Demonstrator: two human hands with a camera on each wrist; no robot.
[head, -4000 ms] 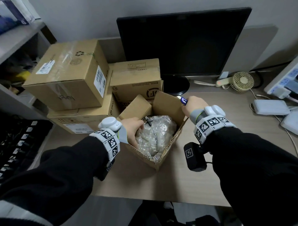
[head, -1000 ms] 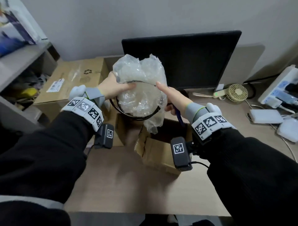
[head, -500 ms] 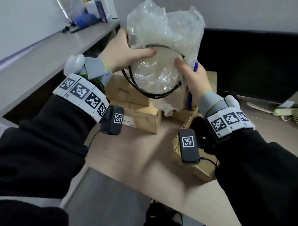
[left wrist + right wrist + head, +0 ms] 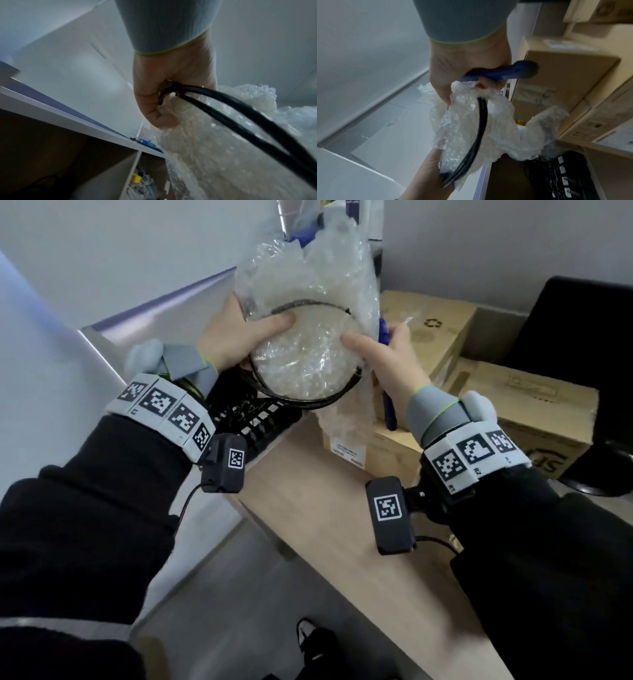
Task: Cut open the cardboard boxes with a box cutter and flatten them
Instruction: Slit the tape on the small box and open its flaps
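Both my hands hold a crumpled bubble-wrap bundle point(image 4: 308, 302) with a black cable coil point(image 4: 301, 402) looped round it, raised above the desk's left end. My left hand point(image 4: 239, 337) grips its left side, thumb on the front, fingers round cable point(image 4: 240, 115) and wrap point(image 4: 214, 155). My right hand point(image 4: 394, 361) pinches the right side of the wrap point(image 4: 513, 135) while its fingers curl round the blue box cutter point(image 4: 388, 412), also plain in the right wrist view point(image 4: 505, 73). Closed cardboard boxes point(image 4: 438, 330) are stacked behind the bundle. The opened box is hidden under my right arm.
A wooden desk point(image 4: 325, 508) runs under my arms. Another sealed box point(image 4: 534, 405) and a black monitor point(image 4: 582, 330) stand at the right. A grey shelf point(image 4: 154, 313) is on the left, with a black rack of labelled cables point(image 4: 253, 419) below it.
The bundle came out of the open box and was carried up and left toward the shelf. Both hands kept their hold, and my view has swung left.
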